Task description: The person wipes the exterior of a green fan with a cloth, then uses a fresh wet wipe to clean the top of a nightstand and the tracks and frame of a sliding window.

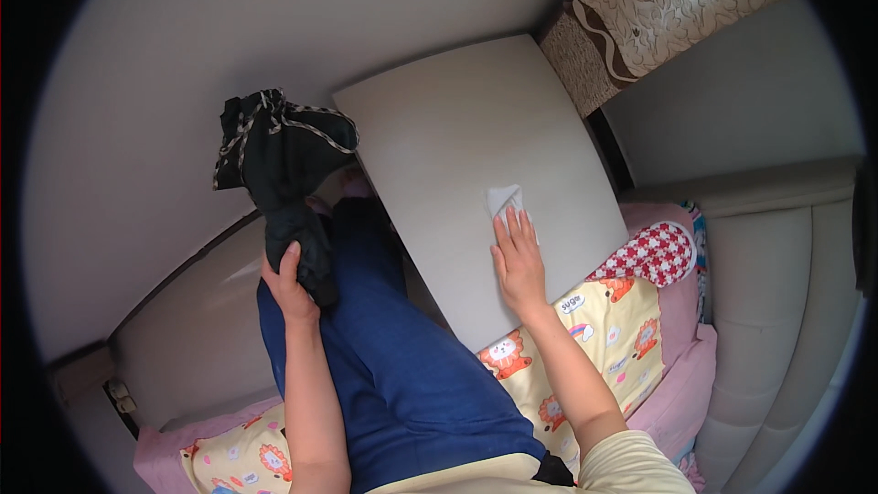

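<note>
My left hand (pixel 293 288) grips a bunched dark cloth item (pixel 285 171) with patterned trim and a looped strap, held upright above my left leg beside the wall. Flat on a pale tabletop (pixel 473 123), my right hand (pixel 519 257) presses its fingertips onto a folded white tissue or thin cloth (pixel 504 197). The palm of that hand hides part of the tabletop near its front edge. Whether the white piece is paper or fabric cannot be told.
Lion-print bedding (pixel 617 343) and a pink cover (pixel 693 363) lie under and beside me. A red-and-white patterned cloth (pixel 648 254) rests at the table's right corner. A padded backrest (pixel 761 274) stands at right, a floral-covered surface (pixel 686 0) at upper right, a plain wall (pixel 171 82) at left.
</note>
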`<state>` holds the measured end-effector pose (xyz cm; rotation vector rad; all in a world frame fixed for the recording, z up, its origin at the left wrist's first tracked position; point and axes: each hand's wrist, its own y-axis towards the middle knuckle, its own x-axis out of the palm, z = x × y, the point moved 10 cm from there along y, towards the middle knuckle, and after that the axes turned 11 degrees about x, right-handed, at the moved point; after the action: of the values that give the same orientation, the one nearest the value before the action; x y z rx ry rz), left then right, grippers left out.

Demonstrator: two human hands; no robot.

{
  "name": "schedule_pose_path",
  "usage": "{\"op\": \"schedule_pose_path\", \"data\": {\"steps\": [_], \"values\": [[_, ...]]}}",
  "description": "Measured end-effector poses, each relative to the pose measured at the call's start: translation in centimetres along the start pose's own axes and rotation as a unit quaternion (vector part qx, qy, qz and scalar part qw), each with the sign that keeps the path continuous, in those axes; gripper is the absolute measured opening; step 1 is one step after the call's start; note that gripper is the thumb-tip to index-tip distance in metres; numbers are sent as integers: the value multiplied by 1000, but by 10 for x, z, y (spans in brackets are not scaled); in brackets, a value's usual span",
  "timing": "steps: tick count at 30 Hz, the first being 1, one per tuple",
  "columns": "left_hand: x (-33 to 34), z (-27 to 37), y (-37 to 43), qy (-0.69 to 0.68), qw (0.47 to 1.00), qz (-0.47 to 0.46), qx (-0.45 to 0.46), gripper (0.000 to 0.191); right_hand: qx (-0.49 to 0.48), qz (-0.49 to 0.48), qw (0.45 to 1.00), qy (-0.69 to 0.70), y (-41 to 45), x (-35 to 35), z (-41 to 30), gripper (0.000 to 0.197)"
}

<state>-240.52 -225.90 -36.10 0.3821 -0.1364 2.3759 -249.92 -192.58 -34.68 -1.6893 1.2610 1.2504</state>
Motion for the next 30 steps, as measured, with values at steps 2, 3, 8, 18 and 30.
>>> {"op": "schedule_pose_path", "data": {"steps": [2,3,8,18,30], "values": [[2,2,0,-4,1000,3,-1,37,17,16,999,33,20,-3,-1,45],[3,2,-1,-8,1000,3,-5,37,16,16,999,34,34,0,-1,45],[0,-2,-1,-6,1000,0,1,38,10,75,996,50,135,7,-4,41],[0,0,0,-5,1000,7,1,40,-175,-1,979,106,61,20,-91,45],[-7,-10,0,4,1000,19,-15,38,-10,122,992,27,171,19,-20,38]]}}
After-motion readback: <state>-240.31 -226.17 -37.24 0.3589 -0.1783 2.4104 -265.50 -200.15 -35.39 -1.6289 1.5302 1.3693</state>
